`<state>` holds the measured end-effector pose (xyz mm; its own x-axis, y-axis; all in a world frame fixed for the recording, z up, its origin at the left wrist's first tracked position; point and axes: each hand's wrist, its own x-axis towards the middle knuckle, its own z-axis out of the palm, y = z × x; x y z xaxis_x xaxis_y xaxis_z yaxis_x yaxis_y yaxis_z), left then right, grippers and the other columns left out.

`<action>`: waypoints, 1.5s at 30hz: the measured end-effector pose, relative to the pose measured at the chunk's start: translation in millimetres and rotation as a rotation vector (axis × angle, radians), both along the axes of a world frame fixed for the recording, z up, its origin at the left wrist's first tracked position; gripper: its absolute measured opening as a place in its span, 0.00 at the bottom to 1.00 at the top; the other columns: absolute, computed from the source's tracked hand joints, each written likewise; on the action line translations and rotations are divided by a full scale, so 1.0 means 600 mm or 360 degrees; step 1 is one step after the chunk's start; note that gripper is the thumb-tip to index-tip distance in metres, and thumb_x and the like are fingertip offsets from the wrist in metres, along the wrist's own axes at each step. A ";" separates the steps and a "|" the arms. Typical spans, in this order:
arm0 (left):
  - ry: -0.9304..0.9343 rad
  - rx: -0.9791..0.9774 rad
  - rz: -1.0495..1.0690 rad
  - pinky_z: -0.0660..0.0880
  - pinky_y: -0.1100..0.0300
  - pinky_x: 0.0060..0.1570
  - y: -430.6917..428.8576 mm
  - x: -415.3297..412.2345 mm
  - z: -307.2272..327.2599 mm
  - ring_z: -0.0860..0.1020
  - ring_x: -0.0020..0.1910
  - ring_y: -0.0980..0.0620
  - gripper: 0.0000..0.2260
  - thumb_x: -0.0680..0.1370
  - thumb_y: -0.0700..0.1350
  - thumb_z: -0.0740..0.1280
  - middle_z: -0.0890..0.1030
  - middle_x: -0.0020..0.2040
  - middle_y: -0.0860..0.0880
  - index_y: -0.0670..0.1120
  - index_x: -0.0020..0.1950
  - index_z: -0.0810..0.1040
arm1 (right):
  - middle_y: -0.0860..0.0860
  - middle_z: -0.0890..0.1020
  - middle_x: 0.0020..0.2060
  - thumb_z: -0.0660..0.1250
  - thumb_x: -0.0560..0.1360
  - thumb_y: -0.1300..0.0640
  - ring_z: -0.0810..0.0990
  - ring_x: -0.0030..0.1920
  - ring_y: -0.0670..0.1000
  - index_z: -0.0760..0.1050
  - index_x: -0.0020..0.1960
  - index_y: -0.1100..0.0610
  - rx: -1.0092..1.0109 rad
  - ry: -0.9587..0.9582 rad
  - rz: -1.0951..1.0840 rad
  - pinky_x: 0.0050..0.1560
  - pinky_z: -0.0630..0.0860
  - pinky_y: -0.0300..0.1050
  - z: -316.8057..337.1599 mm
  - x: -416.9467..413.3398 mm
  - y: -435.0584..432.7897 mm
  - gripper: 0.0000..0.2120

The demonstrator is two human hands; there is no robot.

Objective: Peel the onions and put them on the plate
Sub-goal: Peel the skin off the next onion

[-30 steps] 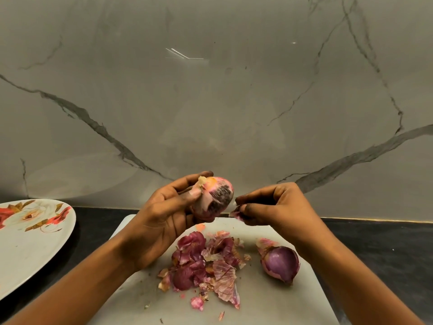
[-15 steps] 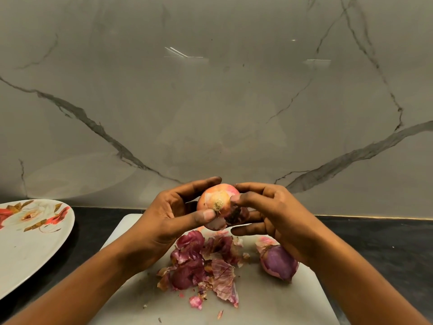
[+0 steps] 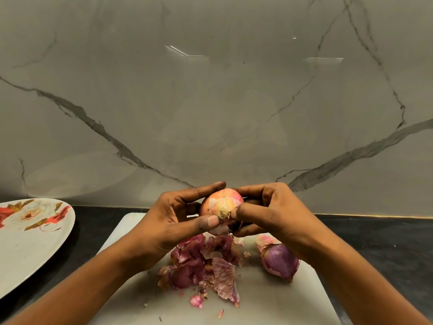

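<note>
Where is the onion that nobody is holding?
In the head view, the loose onion lies on the white cutting board, right of the peel pile, just below the right hand.

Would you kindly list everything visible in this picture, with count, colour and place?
counter: one, black, along the wall's foot
wall: one, grey veined marble, behind the counter
cutting board: one, white, on the counter
plate: one, white with red flowers, left of the cutting board
held onion: one, pinkish-orange, above the cutting board
second onion: one, purple, right side of the cutting board
onion peels: one pile, purple-pink, middle of the cutting board
left hand: one, grips the held onion's left side
right hand: one, pinches at its root end
</note>
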<state>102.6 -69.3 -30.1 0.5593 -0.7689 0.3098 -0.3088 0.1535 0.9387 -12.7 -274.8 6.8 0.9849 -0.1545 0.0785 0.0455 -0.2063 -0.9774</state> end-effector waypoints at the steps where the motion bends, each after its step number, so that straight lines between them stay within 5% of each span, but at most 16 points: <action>1: -0.0003 0.0004 -0.0006 0.80 0.53 0.65 0.000 0.001 -0.001 0.80 0.69 0.44 0.26 0.75 0.38 0.76 0.82 0.69 0.48 0.52 0.73 0.80 | 0.53 0.90 0.46 0.73 0.76 0.66 0.90 0.45 0.55 0.82 0.57 0.51 -0.0022 -0.0007 0.0003 0.46 0.87 0.46 0.000 0.000 0.000 0.14; 9: 0.0057 -0.0039 -0.0011 0.80 0.50 0.65 0.000 0.008 0.000 0.80 0.69 0.43 0.25 0.74 0.39 0.75 0.82 0.69 0.48 0.53 0.71 0.81 | 0.56 0.89 0.48 0.67 0.80 0.65 0.90 0.47 0.57 0.82 0.61 0.54 0.0006 -0.0010 0.0018 0.48 0.87 0.47 0.000 0.000 -0.001 0.13; 14: 0.0070 -0.0035 -0.0013 0.81 0.52 0.64 -0.001 0.007 -0.001 0.80 0.69 0.44 0.25 0.74 0.40 0.76 0.82 0.69 0.47 0.54 0.71 0.81 | 0.53 0.89 0.48 0.72 0.78 0.64 0.90 0.48 0.54 0.80 0.66 0.56 -0.0038 0.0008 0.0011 0.50 0.87 0.49 -0.003 0.003 0.003 0.17; 28: 0.0214 -0.0092 -0.0008 0.79 0.48 0.66 -0.001 0.008 0.002 0.81 0.68 0.42 0.26 0.74 0.37 0.74 0.82 0.69 0.46 0.48 0.72 0.80 | 0.53 0.90 0.47 0.71 0.78 0.68 0.90 0.46 0.53 0.82 0.57 0.48 -0.0052 -0.0105 0.0018 0.47 0.86 0.43 -0.003 0.001 -0.001 0.16; 34: 0.0236 -0.0127 0.0105 0.82 0.55 0.61 -0.004 0.005 0.007 0.83 0.65 0.45 0.26 0.73 0.38 0.79 0.84 0.66 0.50 0.49 0.70 0.80 | 0.57 0.89 0.48 0.67 0.80 0.69 0.89 0.48 0.58 0.76 0.72 0.56 0.0052 -0.0105 -0.0062 0.49 0.87 0.49 -0.003 0.006 -0.008 0.22; 41: 0.0023 -0.0150 0.0368 0.82 0.57 0.59 -0.005 0.006 0.004 0.84 0.63 0.49 0.29 0.69 0.44 0.78 0.84 0.64 0.54 0.55 0.70 0.80 | 0.51 0.89 0.49 0.77 0.75 0.59 0.89 0.48 0.51 0.86 0.57 0.57 -0.0207 -0.0286 -0.0193 0.44 0.87 0.49 -0.007 0.004 -0.013 0.11; 45: -0.0065 -0.0155 0.0414 0.83 0.54 0.59 -0.007 0.001 0.001 0.85 0.62 0.47 0.29 0.70 0.44 0.79 0.84 0.64 0.53 0.56 0.70 0.80 | 0.48 0.89 0.48 0.79 0.68 0.52 0.90 0.47 0.50 0.87 0.52 0.56 -0.0259 -0.0308 -0.0196 0.42 0.86 0.45 -0.013 0.007 -0.007 0.15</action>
<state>103.2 -73.6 -29.6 0.7196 -0.5665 0.4015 -0.3871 0.1528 0.9093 -8.7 -279.1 -0.8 0.9237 -0.2420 0.2969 0.1931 -0.3752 -0.9066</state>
